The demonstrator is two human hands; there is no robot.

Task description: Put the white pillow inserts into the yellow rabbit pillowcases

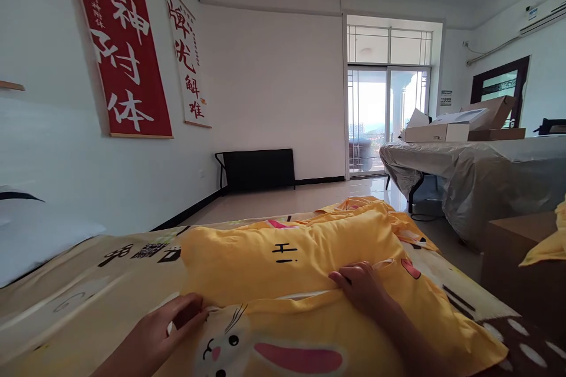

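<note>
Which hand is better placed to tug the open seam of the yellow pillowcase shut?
Probably the right hand: its fingers already rest at the pale open seam of the yellow pillowcase. The left hand pinches the near-left edge.

We stand in a home bedroom: a bed [88, 283] with a white pillow [35, 235] and cartoon bedding, calligraphy scrolls [124, 47] on the white wall, glass balcony doors [387, 121], and a plastic-draped table [477, 171] carrying cardboard boxes [464, 123].
</note>
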